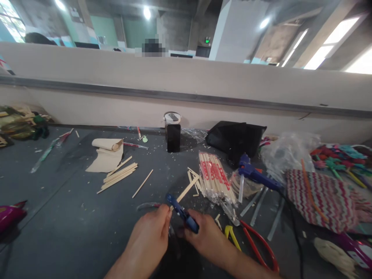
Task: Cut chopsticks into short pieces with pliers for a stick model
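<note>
My left hand [152, 234] is closed, its thumb and fingers pinching a thin wooden stick [187, 190] that points away to the upper right. Wrapped in my right hand [207, 236] is a blue tool that looks like pliers [181, 211]. Its head lies across the stick, right beside my left fingertips; whether its jaws touch the wood I cannot tell. Just beyond my hands, short stick pieces [192, 178] lie by a clear packet of wooden sticks [215, 172] with red print. One loose stick [142, 183] and a small pile of sticks [117, 177] rest farther left.
Right of the packet are a blue glue gun [258, 174] with a black cord, glue sticks [260, 205], a black pouch [236, 137] and a zigzag-patterned knit [321, 199]. Red-handled scissors [261, 244] lie near my right forearm. A phone [173, 138] stands by the partition [116, 106].
</note>
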The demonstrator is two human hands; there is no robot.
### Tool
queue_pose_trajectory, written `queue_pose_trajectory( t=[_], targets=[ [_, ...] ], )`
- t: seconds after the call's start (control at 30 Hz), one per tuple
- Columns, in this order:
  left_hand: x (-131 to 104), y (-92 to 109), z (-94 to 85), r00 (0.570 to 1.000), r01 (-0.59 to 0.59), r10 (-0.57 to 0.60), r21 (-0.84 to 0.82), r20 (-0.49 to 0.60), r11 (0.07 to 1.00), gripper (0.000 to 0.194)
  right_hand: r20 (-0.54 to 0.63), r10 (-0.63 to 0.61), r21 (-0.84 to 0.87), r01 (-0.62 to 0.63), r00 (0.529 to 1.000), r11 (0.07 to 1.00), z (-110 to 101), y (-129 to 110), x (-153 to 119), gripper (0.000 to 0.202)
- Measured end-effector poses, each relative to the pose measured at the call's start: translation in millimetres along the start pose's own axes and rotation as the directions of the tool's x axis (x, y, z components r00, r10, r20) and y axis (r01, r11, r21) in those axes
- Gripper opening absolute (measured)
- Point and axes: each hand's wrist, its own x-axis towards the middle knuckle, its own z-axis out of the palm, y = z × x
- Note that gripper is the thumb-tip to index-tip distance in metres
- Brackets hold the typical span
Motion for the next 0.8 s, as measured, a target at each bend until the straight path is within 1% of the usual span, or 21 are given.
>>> queue_pose_trajectory(
  t=[0.1, 0.2, 0.3, 0.43, 0.5, 0.67, 0.8],
  targets=[
    [-7.6, -4.3, 4.2, 1.000, -0.003, 0.003, -0.041, -0.007, 0.999, 0.022, -0.008, 0.060, -0.033, -0.060, 0.998, 0.998, 4.5, 3.2, -4.7, 0.005],
    [-12.5, -1.3, 5.0, 1.000, -0.026, 0.026, -0.039, 0.002, 0.999, 0.023, -0.022, 0.033, -0.003, -0.033, 0.999, 0.999, 6.8, 5.6, -8.8, 0.001],
    [-13.3, 5.1, 3.0, 0.999, -0.031, 0.032, -0.024, 0.022, 0.999, 0.022, -0.017, 0.010, 0.032, -0.010, 1.000, 0.999, 6.8, 6.9, -9.4, 0.005],
    [-8.0, 9.3, -0.6, 1.000, 0.006, -0.006, -0.007, 0.024, 1.000, 0.022, 0.005, 0.001, 0.027, -0.001, 1.000, 1.000, 6.2, 7.5, -3.8, 0.010],
    [-3.6, 9.9, -2.6, 0.999, 0.021, -0.022, 0.017, 0.026, 1.000, 0.022, 0.010, 0.020, 0.018, -0.020, 1.000, 1.000, 6.1, 7.6, -0.5, 0.011],
    [6.7, 17.1, -9.8, 0.997, 0.046, -0.055, 0.141, 0.060, 0.989, 0.025, -0.005, 0.082, 0.029, -0.082, 0.997, 0.996, 5.8, 6.8, 3.7, 0.016],
    [10.7, 25.9, -15.0, 0.996, 0.033, -0.049, 0.211, 0.070, 0.977, 0.023, -0.015, 0.117, 0.045, -0.117, 0.993, 0.992, 4.8, 5.0, 6.0, 0.017]
  ],
)
